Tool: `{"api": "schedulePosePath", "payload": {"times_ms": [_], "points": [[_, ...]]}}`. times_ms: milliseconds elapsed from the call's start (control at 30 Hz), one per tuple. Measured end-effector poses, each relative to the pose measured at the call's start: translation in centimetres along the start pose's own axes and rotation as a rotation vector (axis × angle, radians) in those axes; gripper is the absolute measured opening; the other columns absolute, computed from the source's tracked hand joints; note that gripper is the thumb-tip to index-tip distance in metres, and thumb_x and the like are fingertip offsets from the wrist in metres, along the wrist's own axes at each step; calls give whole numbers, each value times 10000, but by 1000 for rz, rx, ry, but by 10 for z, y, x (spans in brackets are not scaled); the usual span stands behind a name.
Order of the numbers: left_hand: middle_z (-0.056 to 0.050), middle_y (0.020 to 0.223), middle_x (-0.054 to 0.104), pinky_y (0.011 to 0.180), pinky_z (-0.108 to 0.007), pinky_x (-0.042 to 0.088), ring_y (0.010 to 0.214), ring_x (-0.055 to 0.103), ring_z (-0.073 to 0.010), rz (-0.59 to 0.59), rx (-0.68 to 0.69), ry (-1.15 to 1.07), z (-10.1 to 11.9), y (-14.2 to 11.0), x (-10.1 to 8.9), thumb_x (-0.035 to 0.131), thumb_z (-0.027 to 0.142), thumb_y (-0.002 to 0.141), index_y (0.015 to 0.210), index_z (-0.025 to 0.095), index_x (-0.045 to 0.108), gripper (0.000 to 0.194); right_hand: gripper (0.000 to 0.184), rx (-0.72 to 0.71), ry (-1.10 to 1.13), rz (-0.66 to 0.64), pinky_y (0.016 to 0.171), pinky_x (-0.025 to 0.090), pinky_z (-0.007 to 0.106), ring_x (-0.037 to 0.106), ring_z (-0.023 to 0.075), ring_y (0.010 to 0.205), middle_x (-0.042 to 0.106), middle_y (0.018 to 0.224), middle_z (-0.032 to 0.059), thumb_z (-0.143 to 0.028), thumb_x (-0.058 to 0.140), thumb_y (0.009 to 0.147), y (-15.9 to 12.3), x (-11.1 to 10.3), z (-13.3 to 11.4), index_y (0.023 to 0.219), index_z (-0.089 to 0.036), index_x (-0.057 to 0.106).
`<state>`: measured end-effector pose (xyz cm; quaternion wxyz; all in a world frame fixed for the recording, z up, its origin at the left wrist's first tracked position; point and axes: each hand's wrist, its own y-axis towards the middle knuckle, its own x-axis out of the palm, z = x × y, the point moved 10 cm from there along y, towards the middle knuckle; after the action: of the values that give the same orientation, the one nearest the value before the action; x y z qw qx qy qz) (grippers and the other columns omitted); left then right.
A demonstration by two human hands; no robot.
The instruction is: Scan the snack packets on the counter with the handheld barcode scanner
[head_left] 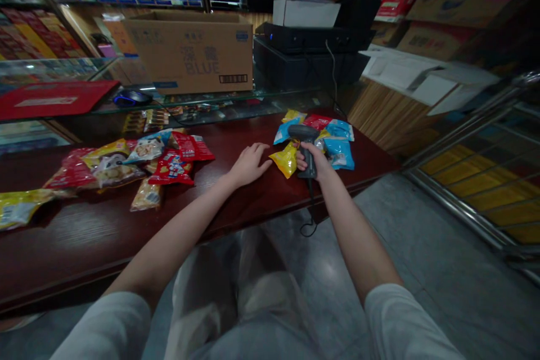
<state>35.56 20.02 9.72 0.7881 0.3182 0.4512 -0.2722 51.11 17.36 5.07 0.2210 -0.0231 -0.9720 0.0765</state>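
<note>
Dark grey, pistol-shaped plastic barcode scanner [310, 166]: held above the right part of the table, over a cluster of packets. The right hand [318, 162] has its grip clamped around the scanner's handle; the scanner's head points leftward. A thin black cable [311, 194] runs from the handle's base down past the table's front edge and loops below it.

The left hand [250, 166] is empty, its grip apart, fingers extended low over the table. Its thumb lies just beside a glossy yellow foil packet [286, 161]; contact cannot be determined.

Around the scanner: glossy blue packets [340, 153] to the right and a red packet [317, 121] behind. All lie on the dark red-brown polished wooden table [228, 202].

Further left, well apart: a loose pile of mixed red, yellow and blue snack packets [172, 167]. Behind, on a glass counter: a black computer mouse [129, 97] with blue light and an open brown cardboard box [198, 56].
</note>
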Motion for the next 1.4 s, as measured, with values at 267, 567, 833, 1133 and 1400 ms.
{"api": "schedulePosePath", "payload": {"times_ms": [267,567,833,1133,1400], "points": [[-165,1534,473,1217,-618,191,1434,421,-328,-70,-87,106,5,12,31,479,440,969,1523,206,420,603,352,-302,-239,240,462,418,225,550,112,467,637,579,-4,-504,664,775,-10,-55,-76,881,-175,604],[-192,1652,267,1236,-605,149,1542,223,-367,-6,-58,36,-5,21,23,556,463,913,1435,169,490,602,312,-281,-278,505,567,524,252,654,159,604,723,705,21,-480,594,796,5,-174,-130,863,-190,687],[-224,1607,360,1220,-572,240,1519,306,-331,-72,-95,-16,-9,26,33,565,461,900,1426,131,434,634,264,-289,-198,478,658,582,289,692,203,733,731,733,12,-450,633,754,36,-139,-87,892,-226,651],[-249,1557,356,1111,-537,356,1392,417,-399,46,-210,109,-13,11,14,648,560,823,1392,110,478,745,207,-325,-10,430,712,600,302,706,185,757,741,754,-1,-401,598,783,28,-76,-75,864,-223,666],[-197,1234,651,961,-567,433,1154,572,-419,-17,-333,104,-36,6,2,639,499,830,1337,169,498,621,312,-214,63,213,482,512,248,511,99,438,559,560,-84,-467,714,760,-44,-23,-52,937,-240,595]]}}
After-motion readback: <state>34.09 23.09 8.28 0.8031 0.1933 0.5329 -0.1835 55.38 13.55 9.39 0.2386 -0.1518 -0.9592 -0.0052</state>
